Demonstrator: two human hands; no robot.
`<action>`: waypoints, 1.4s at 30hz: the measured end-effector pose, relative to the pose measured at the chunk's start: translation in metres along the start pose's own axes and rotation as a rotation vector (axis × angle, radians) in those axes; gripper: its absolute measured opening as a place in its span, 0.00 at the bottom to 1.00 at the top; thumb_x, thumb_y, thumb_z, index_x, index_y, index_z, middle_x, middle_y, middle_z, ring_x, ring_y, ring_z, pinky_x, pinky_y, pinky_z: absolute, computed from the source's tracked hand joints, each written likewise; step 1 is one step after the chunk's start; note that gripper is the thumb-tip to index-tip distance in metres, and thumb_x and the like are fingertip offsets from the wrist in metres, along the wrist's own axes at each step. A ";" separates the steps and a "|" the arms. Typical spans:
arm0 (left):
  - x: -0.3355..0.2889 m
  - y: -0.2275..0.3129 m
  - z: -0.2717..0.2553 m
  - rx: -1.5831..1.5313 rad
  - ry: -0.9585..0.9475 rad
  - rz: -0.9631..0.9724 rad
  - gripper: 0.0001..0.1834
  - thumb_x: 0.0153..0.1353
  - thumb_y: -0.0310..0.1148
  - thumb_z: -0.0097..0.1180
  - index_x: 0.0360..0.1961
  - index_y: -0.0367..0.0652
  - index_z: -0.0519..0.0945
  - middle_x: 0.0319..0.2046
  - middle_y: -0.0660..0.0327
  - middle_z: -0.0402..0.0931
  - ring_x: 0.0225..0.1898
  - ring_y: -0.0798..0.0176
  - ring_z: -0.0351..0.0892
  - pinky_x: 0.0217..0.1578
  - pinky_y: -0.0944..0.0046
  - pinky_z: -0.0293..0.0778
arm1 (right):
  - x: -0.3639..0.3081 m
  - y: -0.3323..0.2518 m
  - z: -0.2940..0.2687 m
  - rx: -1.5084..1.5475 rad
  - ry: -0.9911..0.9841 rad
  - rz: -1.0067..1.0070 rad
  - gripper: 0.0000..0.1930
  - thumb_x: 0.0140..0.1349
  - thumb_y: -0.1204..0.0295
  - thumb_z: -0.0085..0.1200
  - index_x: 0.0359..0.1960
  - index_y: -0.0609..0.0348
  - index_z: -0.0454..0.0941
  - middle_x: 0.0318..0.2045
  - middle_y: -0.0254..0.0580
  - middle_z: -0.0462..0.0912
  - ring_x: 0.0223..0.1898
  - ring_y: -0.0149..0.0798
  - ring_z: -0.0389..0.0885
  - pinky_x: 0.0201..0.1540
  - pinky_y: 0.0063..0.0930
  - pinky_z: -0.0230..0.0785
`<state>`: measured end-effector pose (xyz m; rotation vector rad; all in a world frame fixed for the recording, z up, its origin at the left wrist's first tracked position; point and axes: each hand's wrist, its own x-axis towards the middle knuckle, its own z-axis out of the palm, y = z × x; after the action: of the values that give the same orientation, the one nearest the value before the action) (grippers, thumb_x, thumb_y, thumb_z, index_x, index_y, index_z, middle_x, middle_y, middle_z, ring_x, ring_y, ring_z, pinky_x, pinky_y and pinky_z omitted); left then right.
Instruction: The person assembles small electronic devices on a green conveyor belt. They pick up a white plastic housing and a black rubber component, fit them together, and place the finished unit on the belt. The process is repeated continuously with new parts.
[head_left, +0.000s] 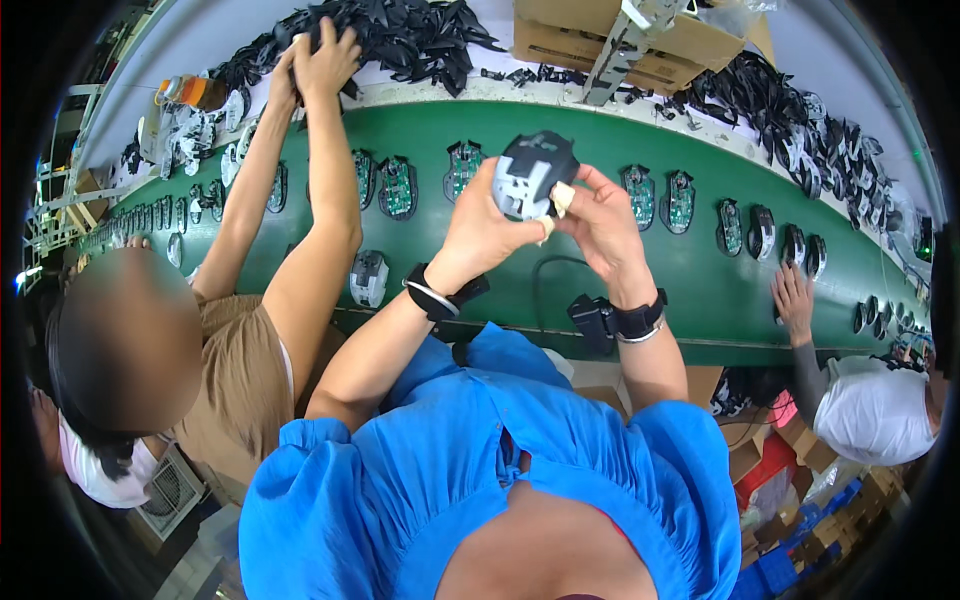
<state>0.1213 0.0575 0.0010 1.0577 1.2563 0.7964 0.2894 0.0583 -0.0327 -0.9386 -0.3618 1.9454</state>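
Observation:
Both of my hands hold a grey and black computer mouse (532,178) above the green work surface (430,130). My left hand (474,228) grips its left side, the fingers wrapped behind it. From the right, my right hand (612,226) presses the lower right edge with thumb and fingers. Pale finger covers show on the thumbs. Beneath and around lie open mouse bases with green circuit boards (397,188), some left of my hands and more on the right (677,202). A mouse with a grey and white cover (369,278) rests near my left forearm.
A co-worker on the left reaches with both hands (325,60) to a heap of black plastic parts (415,40). On the right another person's hand (794,300) rests on the green surface. A metal post (620,55) and cardboard box (560,35) stand at the back.

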 end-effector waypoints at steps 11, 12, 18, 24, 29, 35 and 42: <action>-0.044 0.023 0.013 0.058 -0.197 0.066 0.42 0.37 0.30 0.71 0.58 0.38 0.69 0.51 0.57 0.74 0.51 0.65 0.73 0.53 0.65 0.68 | -0.047 -0.044 0.004 -0.309 -0.368 0.083 0.40 0.39 0.76 0.68 0.59 0.67 0.67 0.53 0.42 0.75 0.55 0.34 0.72 0.60 0.29 0.62; -0.047 0.023 0.012 0.056 -0.192 0.124 0.41 0.36 0.30 0.71 0.57 0.37 0.70 0.52 0.56 0.74 0.50 0.65 0.74 0.52 0.65 0.69 | -0.051 -0.045 0.006 -0.313 -0.377 0.074 0.39 0.39 0.76 0.68 0.59 0.67 0.67 0.53 0.42 0.75 0.55 0.34 0.72 0.60 0.29 0.62; -0.043 0.018 0.022 0.197 -0.034 0.033 0.34 0.36 0.30 0.72 0.48 0.36 0.74 0.46 0.59 0.76 0.45 0.69 0.74 0.48 0.67 0.70 | -0.031 -0.032 -0.007 -0.317 -0.393 0.100 0.36 0.41 0.77 0.66 0.57 0.66 0.69 0.49 0.39 0.78 0.49 0.32 0.77 0.57 0.28 0.66; -0.012 -0.068 0.041 0.372 0.200 0.087 0.36 0.40 0.24 0.65 0.55 0.37 0.66 0.45 0.53 0.70 0.46 0.57 0.73 0.47 0.62 0.71 | -0.019 0.029 -0.029 -0.107 0.240 0.004 0.36 0.49 0.77 0.60 0.63 0.63 0.61 0.51 0.42 0.75 0.49 0.34 0.76 0.51 0.26 0.69; -0.036 -0.084 0.064 0.177 -0.106 0.163 0.43 0.41 0.21 0.57 0.64 0.40 0.60 0.57 0.47 0.61 0.61 0.47 0.62 0.59 0.57 0.63 | -0.046 0.076 -0.042 -0.199 0.447 -0.330 0.42 0.47 0.83 0.56 0.67 0.62 0.52 0.55 0.44 0.68 0.51 0.36 0.72 0.52 0.27 0.67; -0.051 -0.092 0.012 0.362 -0.019 -0.010 0.34 0.45 0.28 0.58 0.58 0.39 0.68 0.52 0.49 0.70 0.55 0.51 0.70 0.51 0.57 0.70 | -0.090 0.055 -0.174 -1.061 1.135 -0.467 0.40 0.44 0.75 0.63 0.61 0.71 0.58 0.52 0.53 0.69 0.53 0.44 0.70 0.57 0.36 0.63; -0.072 -0.133 -0.051 0.659 0.157 0.024 0.23 0.46 0.29 0.58 0.47 0.35 0.75 0.47 0.46 0.72 0.50 0.43 0.69 0.53 0.52 0.66 | -0.094 0.035 -0.236 -1.631 1.387 0.131 0.43 0.45 0.64 0.62 0.63 0.69 0.57 0.63 0.66 0.58 0.64 0.59 0.57 0.66 0.49 0.49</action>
<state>0.0483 -0.0449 -0.0979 1.5553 1.7001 0.4897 0.4688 -0.0666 -0.1665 -2.9564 -0.9922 0.2746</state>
